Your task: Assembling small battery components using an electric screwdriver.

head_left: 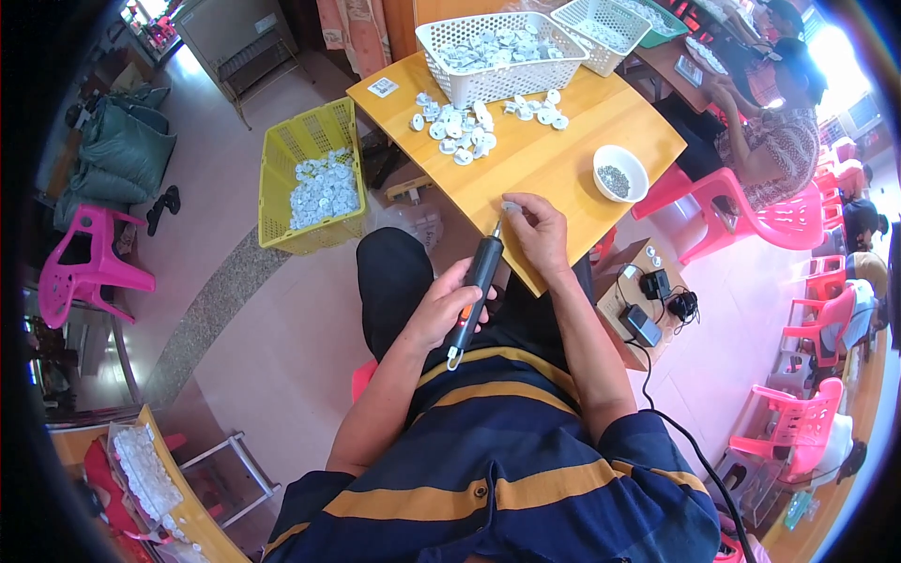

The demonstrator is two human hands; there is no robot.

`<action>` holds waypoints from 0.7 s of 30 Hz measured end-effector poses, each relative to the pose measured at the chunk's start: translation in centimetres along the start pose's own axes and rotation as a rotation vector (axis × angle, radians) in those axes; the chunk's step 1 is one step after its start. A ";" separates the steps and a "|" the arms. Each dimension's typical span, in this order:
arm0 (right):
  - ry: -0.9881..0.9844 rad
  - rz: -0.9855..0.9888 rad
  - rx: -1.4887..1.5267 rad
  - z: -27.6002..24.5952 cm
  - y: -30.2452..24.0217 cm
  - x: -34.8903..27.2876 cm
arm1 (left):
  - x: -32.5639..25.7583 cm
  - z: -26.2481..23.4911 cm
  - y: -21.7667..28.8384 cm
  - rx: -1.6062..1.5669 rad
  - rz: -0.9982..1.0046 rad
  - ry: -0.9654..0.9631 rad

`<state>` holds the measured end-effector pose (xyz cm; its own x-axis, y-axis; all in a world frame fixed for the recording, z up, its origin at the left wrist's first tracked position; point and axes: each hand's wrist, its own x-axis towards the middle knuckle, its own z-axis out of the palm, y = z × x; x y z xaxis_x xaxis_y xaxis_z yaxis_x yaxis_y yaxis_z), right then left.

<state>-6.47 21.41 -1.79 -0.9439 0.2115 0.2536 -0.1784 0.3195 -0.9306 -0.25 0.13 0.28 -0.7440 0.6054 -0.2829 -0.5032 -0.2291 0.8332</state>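
My left hand [444,303] is wrapped round a black electric screwdriver [480,281] with an orange switch. Its metal bit points up and away toward the table edge, close to my other hand. Over the near part of the wooden table [572,178], my right hand [539,233] pinches a small whitish plastic part [511,206] between thumb and fingers. The tip of the bit is beside that part; whether they touch I cannot tell. Farther off on the table lies a loose pile of white round plastic parts [457,129]. A white bowl [634,176] of small metal screws stands to the right.
A white basket [441,70] full of white parts stands at the table's far side. On the floor to the left is a yellow crate [272,188] of similar parts. Power adapters [641,325] sit on a box at right. Another person [774,141] sits at a neighbouring table.
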 end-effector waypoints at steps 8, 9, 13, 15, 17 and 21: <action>0.018 -0.076 -0.020 0.1 0.1 0.0 | 0.0 0.0 0.0 -0.001 -0.009 0.001; 0.019 -0.075 -0.019 0.1 0.1 0.1 | 0.0 0.0 0.0 -0.010 -0.008 -0.003; -0.020 -0.103 -0.038 0.0 0.0 0.1 | -0.1 -0.1 -0.1 -0.041 -0.001 -0.016; -0.033 -0.091 -0.041 -0.1 -0.1 0.1 | -0.1 -0.2 -0.2 -0.054 -0.001 -0.017; -0.040 -0.084 -0.054 -0.2 -0.1 0.1 | -0.1 -0.2 -0.3 -0.067 -0.001 -0.019; -0.040 -0.075 -0.047 -0.1 0.2 0.1 | -0.2 -0.1 -0.2 -0.086 0.001 -0.026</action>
<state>-6.59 21.63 -1.93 -0.9389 0.1484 0.3106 -0.2368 0.3765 -0.8956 -0.11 -0.02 0.15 -0.7334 0.6245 -0.2685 -0.5392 -0.2940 0.7892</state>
